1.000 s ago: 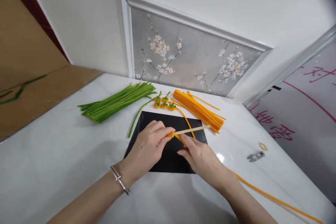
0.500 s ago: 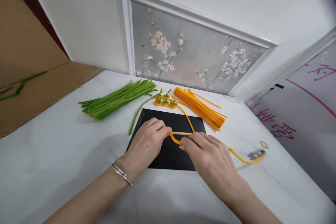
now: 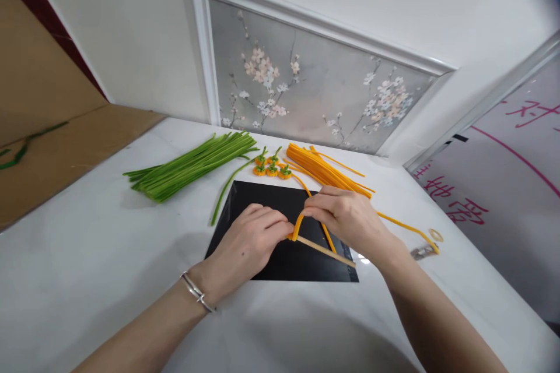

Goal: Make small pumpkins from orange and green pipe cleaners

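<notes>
My left hand (image 3: pixel 256 239) is closed on one end of a thin wooden stick (image 3: pixel 328 251), with orange pipe cleaner wound round it at the fingertips. The stick points right and slightly toward me, above a black mat (image 3: pixel 280 201). My right hand (image 3: pixel 345 215) pinches the orange pipe cleaner (image 3: pixel 298 225), pulling it up from the stick in a short arc. Its long tail runs out past the right hand to the right. Another orange pipe cleaner lies across the mat beneath the right hand.
Behind the mat lie a green pipe-cleaner bundle (image 3: pixel 192 166), several small orange pumpkin shapes with green tops (image 3: pixel 272 169), and an orange pipe-cleaner bundle (image 3: pixel 326 169). One green pipe cleaner (image 3: pixel 225 195) curves by the mat. A yellowish ring (image 3: pixel 436 235) and a metal object (image 3: pixel 422 252) lie at right.
My right hand has risen and moved away from me, lifting the pipe cleaner over the stick. The stick's free end now shows, tilted toward me. The left hand keeps its grip.
</notes>
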Available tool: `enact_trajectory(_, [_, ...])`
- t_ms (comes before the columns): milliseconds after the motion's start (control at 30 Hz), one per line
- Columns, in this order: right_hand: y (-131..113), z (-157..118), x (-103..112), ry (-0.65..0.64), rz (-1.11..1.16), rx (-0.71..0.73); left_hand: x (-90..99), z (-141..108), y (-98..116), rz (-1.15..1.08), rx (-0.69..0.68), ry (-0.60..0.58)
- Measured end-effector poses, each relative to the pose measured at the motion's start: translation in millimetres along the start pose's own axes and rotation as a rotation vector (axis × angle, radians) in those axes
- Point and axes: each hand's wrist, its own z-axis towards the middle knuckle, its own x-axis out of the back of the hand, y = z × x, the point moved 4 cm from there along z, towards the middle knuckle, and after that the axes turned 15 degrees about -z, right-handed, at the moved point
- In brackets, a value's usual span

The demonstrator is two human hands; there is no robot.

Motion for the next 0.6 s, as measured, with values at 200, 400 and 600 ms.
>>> enact_trajectory(200, [7.7, -1.7, -26.0, -0.124, 0.273, -0.012, -3.1, -3.0, 2.7, -0.132, 0.146, -0.064])
enact_trajectory(400, [1.5, -13.3, -49.3, -0.241, 0.496, -0.042, -1.3, -5.7, 0.6, -0.218, 0.259, -0.035])
enact_trajectory(600, [-5.9, -23.8, -51.3, -0.253, 0.442, 0.001, 4.1, -1.8, -2.8, -0.321, 0.241, 0.083])
